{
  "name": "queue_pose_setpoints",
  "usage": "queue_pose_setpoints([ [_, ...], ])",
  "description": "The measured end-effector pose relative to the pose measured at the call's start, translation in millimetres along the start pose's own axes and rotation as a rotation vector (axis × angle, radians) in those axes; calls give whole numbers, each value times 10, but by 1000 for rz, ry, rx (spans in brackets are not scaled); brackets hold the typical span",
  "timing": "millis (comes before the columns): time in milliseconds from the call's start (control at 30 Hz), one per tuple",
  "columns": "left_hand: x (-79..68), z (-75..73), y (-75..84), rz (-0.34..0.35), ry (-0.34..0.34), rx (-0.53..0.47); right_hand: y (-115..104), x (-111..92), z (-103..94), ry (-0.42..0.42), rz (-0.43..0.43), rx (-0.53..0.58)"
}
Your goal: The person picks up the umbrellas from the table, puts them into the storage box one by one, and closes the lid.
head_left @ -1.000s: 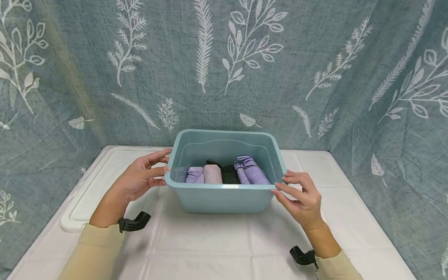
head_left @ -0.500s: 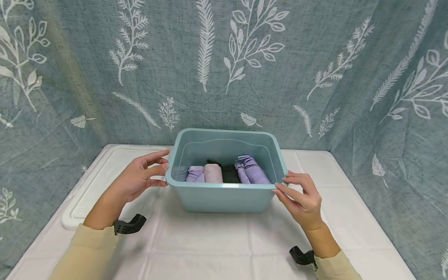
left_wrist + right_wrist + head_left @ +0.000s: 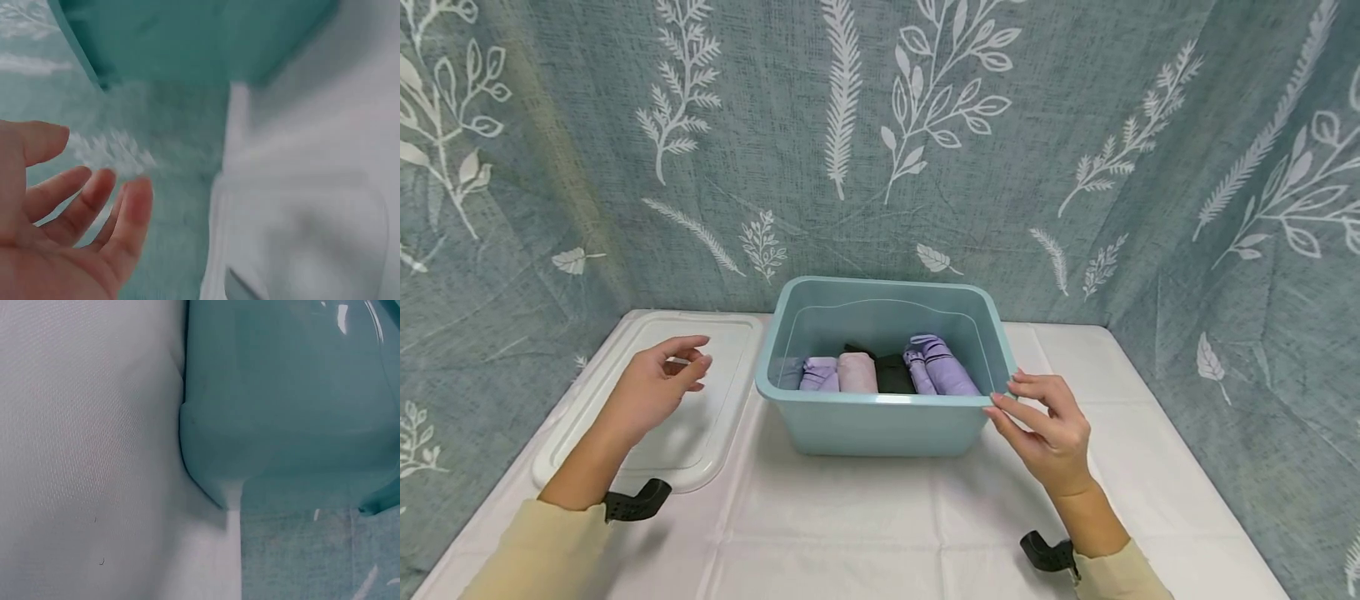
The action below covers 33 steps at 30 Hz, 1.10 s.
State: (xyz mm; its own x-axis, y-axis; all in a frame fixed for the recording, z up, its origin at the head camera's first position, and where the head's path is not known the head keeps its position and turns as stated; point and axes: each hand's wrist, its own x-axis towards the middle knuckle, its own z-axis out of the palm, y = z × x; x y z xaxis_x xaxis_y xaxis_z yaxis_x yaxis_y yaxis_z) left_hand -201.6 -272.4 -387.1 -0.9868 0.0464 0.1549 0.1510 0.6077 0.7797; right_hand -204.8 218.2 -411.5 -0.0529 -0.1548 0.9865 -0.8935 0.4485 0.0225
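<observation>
A blue-green plastic storage bin [image 3: 880,427] stands upright on the white cloth. Along its floor lie rolled clothes: a lilac roll [image 3: 819,375], a pink roll [image 3: 857,372], a black roll [image 3: 893,375] and purple rolls [image 3: 949,367]. My right hand [image 3: 1051,429] holds the bin's front right corner, fingertips on the rim and thumb against the front; the right wrist view has no hand in it. Left of the bin, my left hand [image 3: 651,387] hovers over a white lid [image 3: 722,417], fingers loosely bent with nothing in them, as the left wrist view [image 3: 81,219] confirms.
The white cloth [image 3: 850,525] covers the table beneath the bin and lid. A grey-blue curtain [image 3: 760,125] with white leaf prints hangs behind and along both sides. The lid lies flat near the table's left edge.
My left hand has let go of the bin's left rim and drawn back leftward over the lid. The bin, its rolls and my right hand stay where they were.
</observation>
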Motion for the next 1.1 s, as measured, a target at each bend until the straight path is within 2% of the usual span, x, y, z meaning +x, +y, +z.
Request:
queue_pose_setpoints([
  [133, 40, -79, -175, -3, 60, 201, 2, -11, -2, 6, 11, 9],
  [267, 106, -122, -383, -13, 90, 322, -2, -11, 0, 14, 12, 17],
  [433, 176, -152, -597, -26, 56, 431, -7, -19, 9, 11, 23, 31],
  [733, 267, -150, -735, -72, -66, 480, -2, -31, 6, 6, 30, 31],
  [967, 348, -176, -774, -89, -136, 489, -14, -33, 18, -1, 50, 26],
  [1100, 384, -195, -782, -122, -186, 494, -25, -30, 19, -1, 58, 30],
])
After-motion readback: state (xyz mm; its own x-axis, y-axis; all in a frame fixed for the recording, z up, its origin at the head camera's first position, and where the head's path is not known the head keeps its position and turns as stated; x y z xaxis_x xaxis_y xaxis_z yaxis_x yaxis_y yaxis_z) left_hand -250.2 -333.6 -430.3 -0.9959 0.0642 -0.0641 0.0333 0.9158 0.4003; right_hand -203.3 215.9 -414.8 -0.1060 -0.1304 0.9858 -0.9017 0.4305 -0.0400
